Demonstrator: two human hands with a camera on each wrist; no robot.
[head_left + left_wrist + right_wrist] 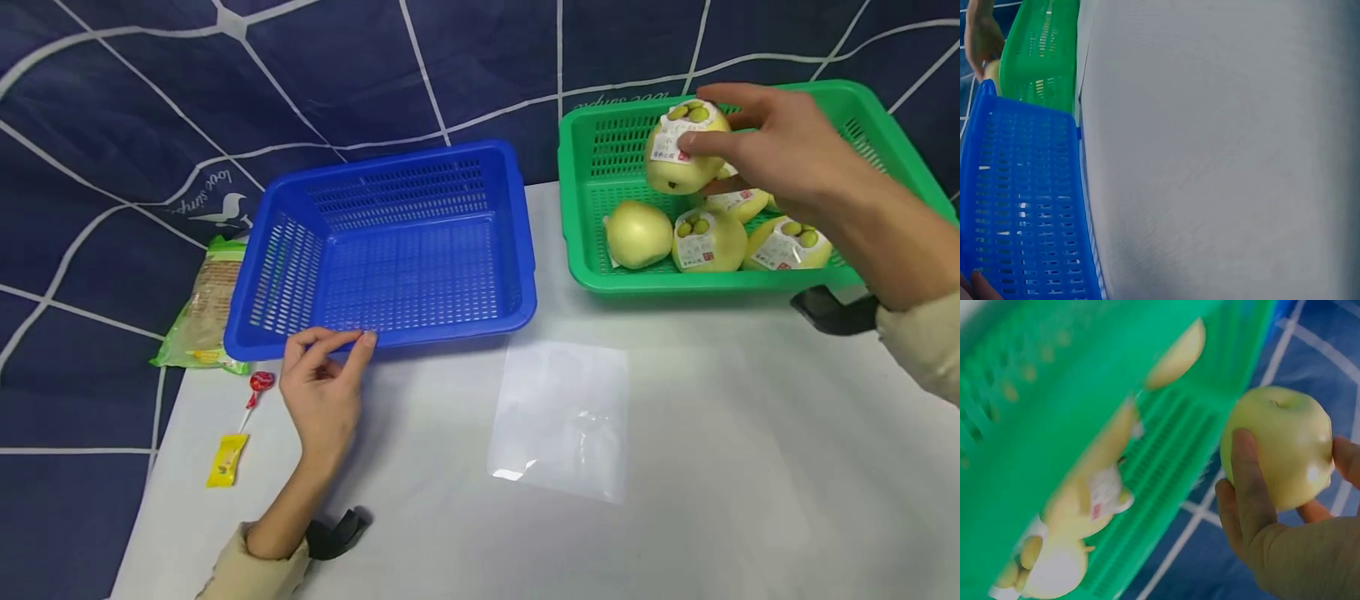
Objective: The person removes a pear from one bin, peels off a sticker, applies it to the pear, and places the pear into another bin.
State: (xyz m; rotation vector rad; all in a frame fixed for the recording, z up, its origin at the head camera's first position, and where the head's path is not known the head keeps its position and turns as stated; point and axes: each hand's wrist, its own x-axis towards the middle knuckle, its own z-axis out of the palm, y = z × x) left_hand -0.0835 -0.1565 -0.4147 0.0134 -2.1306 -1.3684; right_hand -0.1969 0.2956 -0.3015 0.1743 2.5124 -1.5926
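Note:
My right hand grips a pale yellow-green apple with a white printed label. In the head view it is held up over the left half of the green basket. The right wrist view shows fingers wrapped round the apple from both sides, its stem dimple facing up. Several similar apples lie in the green basket, some with labels showing. At the front rim of the blue basket, my left hand pinches the edge between thumb and fingers. No items show inside the blue basket.
A clear plastic sheet lies on the white tabletop in front of the baskets. Left of the blue basket are a green-edged food packet, a red lollipop and a small yellow packet. Dark blue patterned cloth hangs behind.

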